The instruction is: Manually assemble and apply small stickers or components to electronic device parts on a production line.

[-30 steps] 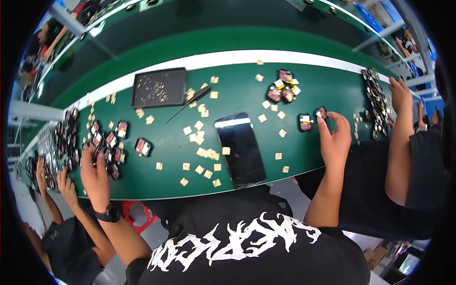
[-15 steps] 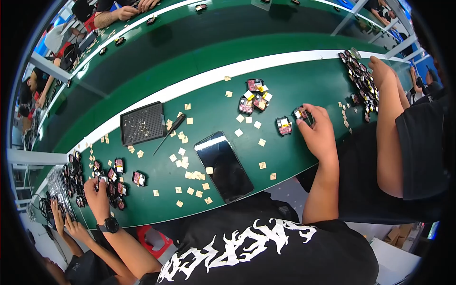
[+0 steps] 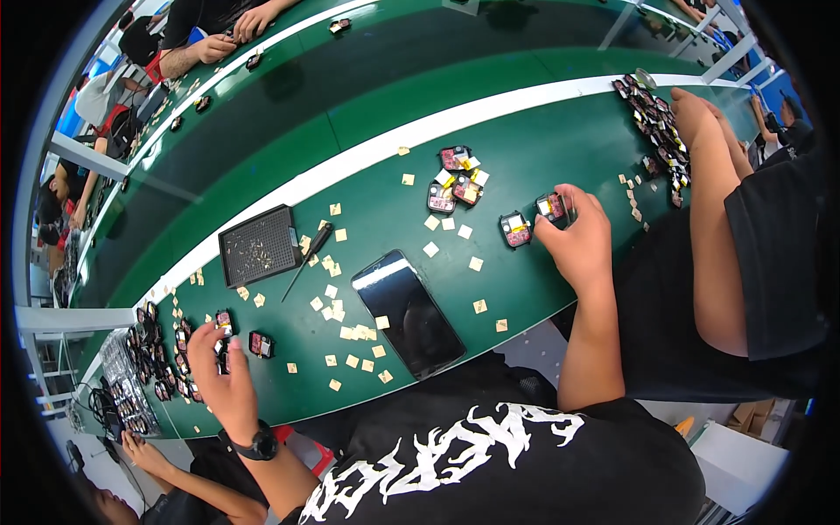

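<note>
My left hand (image 3: 226, 381), wearing a black watch, is over the left part of the green table with fingers curved and apart. A small black-cased electronic module (image 3: 222, 350) shows between its thumb and fingers, apparently among a cluster there. My right hand (image 3: 579, 234) pinches another module (image 3: 549, 206), with a pink-red board and yellow strip, between thumb and fingers. A thin dark line by these fingers is too small to name. Just left of it lies a matching module (image 3: 515, 229). Three more modules sit piled together (image 3: 456, 182) farther back, with pale square pads on and beside them.
A black phone (image 3: 409, 313) lies mid-table among scattered square pads (image 3: 352, 360). Behind are a screwdriver (image 3: 308, 259) and a black gridded tray (image 3: 259, 245). Many modules (image 3: 654, 131) line the far right beside a co-worker's arm (image 3: 713, 219). Another co-worker's hand (image 3: 147, 455) is lower left.
My left hand has shifted right and its fingers have spread from a pinch. The module at my right hand now shows more of its face. The whole view has shifted slightly.
</note>
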`<state>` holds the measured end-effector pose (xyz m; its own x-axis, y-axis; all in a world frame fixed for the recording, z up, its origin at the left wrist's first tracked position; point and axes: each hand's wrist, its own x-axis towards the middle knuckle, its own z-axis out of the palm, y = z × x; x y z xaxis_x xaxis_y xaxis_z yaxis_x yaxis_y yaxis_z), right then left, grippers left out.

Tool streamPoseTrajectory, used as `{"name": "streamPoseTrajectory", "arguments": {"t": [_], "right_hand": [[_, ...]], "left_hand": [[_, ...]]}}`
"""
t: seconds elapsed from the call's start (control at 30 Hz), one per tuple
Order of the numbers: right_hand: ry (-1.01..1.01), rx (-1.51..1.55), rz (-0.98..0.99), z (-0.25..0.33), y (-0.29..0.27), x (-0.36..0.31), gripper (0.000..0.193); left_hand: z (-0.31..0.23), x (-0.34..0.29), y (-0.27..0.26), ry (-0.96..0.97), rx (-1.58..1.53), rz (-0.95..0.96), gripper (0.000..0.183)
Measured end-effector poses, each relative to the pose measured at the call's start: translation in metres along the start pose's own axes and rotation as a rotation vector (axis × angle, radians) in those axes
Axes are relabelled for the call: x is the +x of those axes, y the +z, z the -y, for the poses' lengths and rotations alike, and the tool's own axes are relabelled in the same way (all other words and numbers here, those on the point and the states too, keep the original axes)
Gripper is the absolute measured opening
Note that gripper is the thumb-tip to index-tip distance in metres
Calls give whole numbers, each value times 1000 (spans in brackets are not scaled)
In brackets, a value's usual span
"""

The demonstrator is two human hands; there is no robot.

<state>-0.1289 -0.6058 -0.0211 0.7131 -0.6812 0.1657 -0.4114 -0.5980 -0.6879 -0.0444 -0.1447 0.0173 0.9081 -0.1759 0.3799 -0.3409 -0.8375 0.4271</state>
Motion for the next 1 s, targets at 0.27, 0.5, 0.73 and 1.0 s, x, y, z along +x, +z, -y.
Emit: {"name": "streamPoseTrajectory", "arguments": {"t": [0.27,0.5,0.73,1.0], "right_hand": [[-101,-52,127,28,17,-27,50],[-166,-62,93,27,29,-27,44],[-158,-99,167,41,29,-25,41],[-397,300,898,120,32,-80,55]], "left_hand": [[-48,-9,24,9,-164,37,13],[-72,-18,40,-30,-487,181,12],[-96,-38,64,-389,-1324,678,26],[-114,-27,66,-877,-2016,819,45]]}}
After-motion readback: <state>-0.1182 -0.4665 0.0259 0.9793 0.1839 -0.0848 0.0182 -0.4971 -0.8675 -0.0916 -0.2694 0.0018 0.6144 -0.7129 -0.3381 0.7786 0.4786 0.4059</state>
